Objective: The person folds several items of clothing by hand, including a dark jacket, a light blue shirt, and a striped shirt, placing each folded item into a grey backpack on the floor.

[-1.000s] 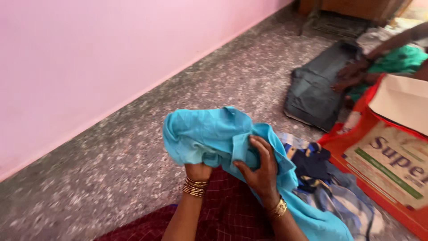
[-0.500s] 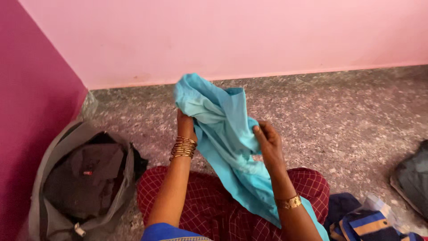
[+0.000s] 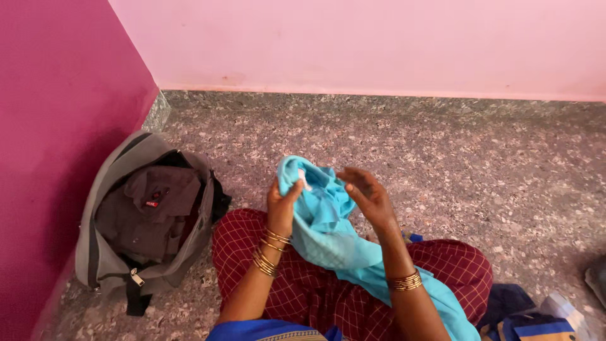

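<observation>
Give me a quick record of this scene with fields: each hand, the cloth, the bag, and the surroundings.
left hand: grips the upper edge of the blue cloth
right hand: fingers bent at the cloth's top, beside the left hand
blue cloth: bunched, hangs down over the lap
lap: maroon checked skirt
bag: grey backpack, open, on the floor to the person's left, against the magenta wall
floor: speckled stone floor

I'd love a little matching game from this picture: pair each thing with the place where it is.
Things:
1. turquoise cloth
2. grey backpack
3. gold bangles
4. blue striped fabric

Places:
A. on the left wrist
B. on the floor against the magenta wall
C. held by the left hand and right hand, over the lap
D. bottom right corner, on the floor

Pairs: 1-C, 2-B, 3-A, 4-D
</observation>
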